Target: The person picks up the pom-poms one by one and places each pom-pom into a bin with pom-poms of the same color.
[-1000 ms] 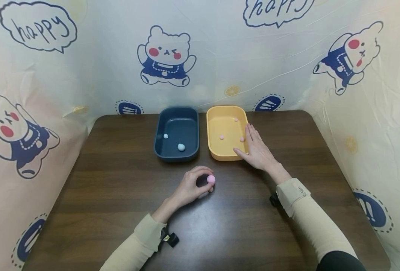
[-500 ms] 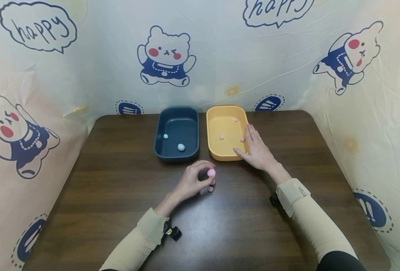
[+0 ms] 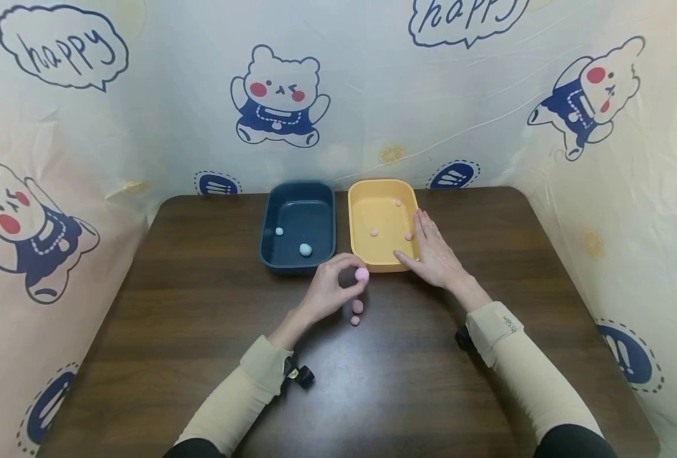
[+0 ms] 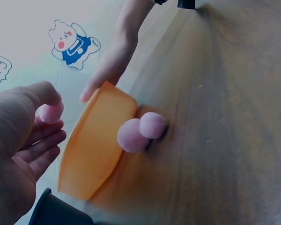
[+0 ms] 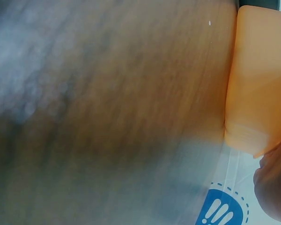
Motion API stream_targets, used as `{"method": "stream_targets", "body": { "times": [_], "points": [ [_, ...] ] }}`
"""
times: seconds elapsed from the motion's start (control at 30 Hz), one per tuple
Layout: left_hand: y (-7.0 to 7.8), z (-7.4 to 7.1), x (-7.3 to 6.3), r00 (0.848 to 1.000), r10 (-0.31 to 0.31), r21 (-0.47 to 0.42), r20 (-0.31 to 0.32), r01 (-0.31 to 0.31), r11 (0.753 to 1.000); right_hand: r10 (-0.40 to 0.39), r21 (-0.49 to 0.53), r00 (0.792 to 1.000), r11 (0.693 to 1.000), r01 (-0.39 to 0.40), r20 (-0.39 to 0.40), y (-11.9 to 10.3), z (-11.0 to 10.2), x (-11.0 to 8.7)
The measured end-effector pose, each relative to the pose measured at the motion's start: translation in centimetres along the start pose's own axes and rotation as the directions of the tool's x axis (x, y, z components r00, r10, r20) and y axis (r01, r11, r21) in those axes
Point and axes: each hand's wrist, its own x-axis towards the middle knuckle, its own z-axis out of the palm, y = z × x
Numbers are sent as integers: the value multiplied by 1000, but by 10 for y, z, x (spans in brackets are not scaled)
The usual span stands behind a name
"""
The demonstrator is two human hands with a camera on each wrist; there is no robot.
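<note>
Between thumb and forefinger, my left hand (image 3: 331,287) pinches a pink ball (image 3: 362,274) just in front of the yellow tray (image 3: 366,259). Two more pink balls, a larger one (image 3: 358,306) and a smaller one (image 3: 355,321), lie on the table behind this hand's fingers; the left wrist view shows the larger ball (image 4: 132,135) and the smaller ball (image 4: 153,125) side by side. My right hand (image 3: 438,257) rests with straight fingers along the tray's right side, thumb over its near rim. Inside the tray lie several small pink balls (image 3: 374,232).
To the left of the yellow tray stands a dark blue tray (image 3: 298,264) holding a small pale blue ball (image 3: 279,231) and a larger pale blue ball (image 3: 305,250). Both trays sit near the back edge of the brown wooden table (image 3: 201,286). A printed cloth (image 3: 373,76) hangs behind.
My left hand has moved forward and slightly right with the pink ball, toward the yellow tray. Two pink balls on the table have come into view behind it. The right hand stays put.
</note>
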Motion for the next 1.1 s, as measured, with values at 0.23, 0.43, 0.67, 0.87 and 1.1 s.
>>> {"method": "stream_targets", "body": {
  "times": [0.23,0.43,0.67,0.87,1.1],
  "points": [
    [-2,-6,8,999,17,7,-29,-16,1000,-3,0,1000,1000,3,-6,-1,0,0],
    [-4,-8,13,999,13,4,-36,-13,1000,-5,1,1000,1000,5,-2,-2,0,-1],
    [-9,-5,21,999,7,8,-32,-7,1000,-5,3,1000,1000,5,-3,-2,-1,-2],
    [-14,0,31,1000,13,9,-27,-13,1000,-6,-4,1000,1000,6,-11,-1,0,-1],
    [-14,5,41,999,29,-11,-29,-29,1000,-1,3,1000,1000,1,-8,-1,0,0]
  ]
}}
